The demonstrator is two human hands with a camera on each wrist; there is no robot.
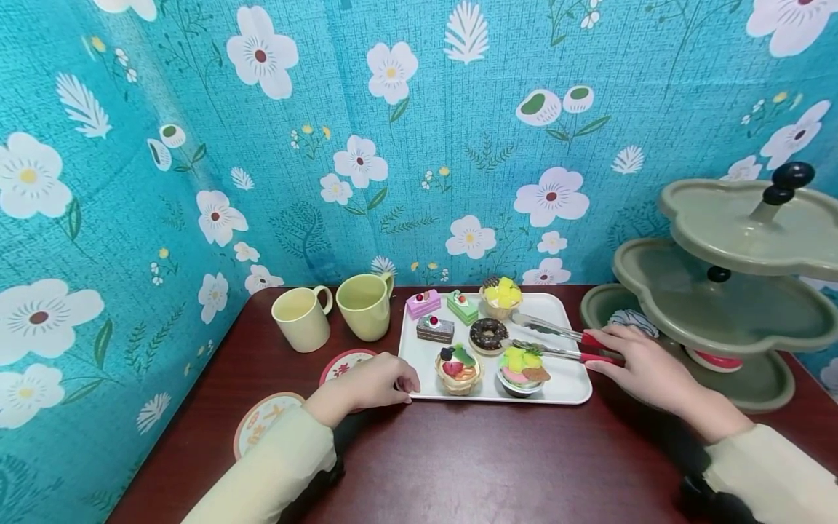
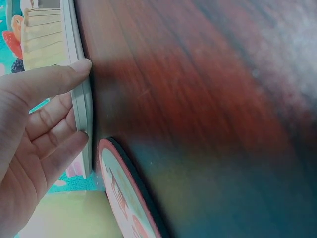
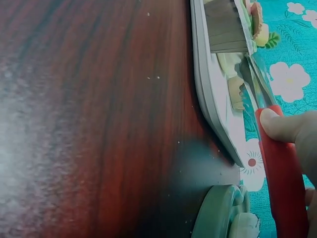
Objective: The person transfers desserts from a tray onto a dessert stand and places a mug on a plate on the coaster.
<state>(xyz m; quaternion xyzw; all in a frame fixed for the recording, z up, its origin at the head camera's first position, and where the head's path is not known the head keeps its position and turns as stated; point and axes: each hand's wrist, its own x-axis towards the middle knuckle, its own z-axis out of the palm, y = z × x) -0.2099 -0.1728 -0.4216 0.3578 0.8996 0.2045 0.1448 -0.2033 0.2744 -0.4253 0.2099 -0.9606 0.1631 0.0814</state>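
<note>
My left hand (image 1: pixel 378 382) grips the front left corner of a white tray (image 1: pixel 556 389), its thumb and fingertips on the rim in the left wrist view. In my right hand (image 1: pixel 644 360) are metal tongs with red handles (image 3: pixel 282 173). The tong arms are spread, and their tips lie over the tray beside a chocolate doughnut (image 1: pixel 488 335). A fruit tart (image 1: pixel 458 372) and a fruit cupcake (image 1: pixel 519 375) stand along the front. Behind are a yellow-topped cupcake (image 1: pixel 500 295), a pink cake slice (image 1: pixel 423 303), a green cake slice (image 1: pixel 462 307) and a chocolate cake slice (image 1: pixel 435 330).
Two mugs, one cream (image 1: pixel 302 324) and one green (image 1: pixel 364 313), stand at the back left. A red-rimmed coaster (image 1: pixel 340 362) and an orange-rimmed coaster (image 1: pixel 252 422) lie before them. A three-tier green stand (image 1: pixel 727 291) rises at the right, with sweets on its bottom tier.
</note>
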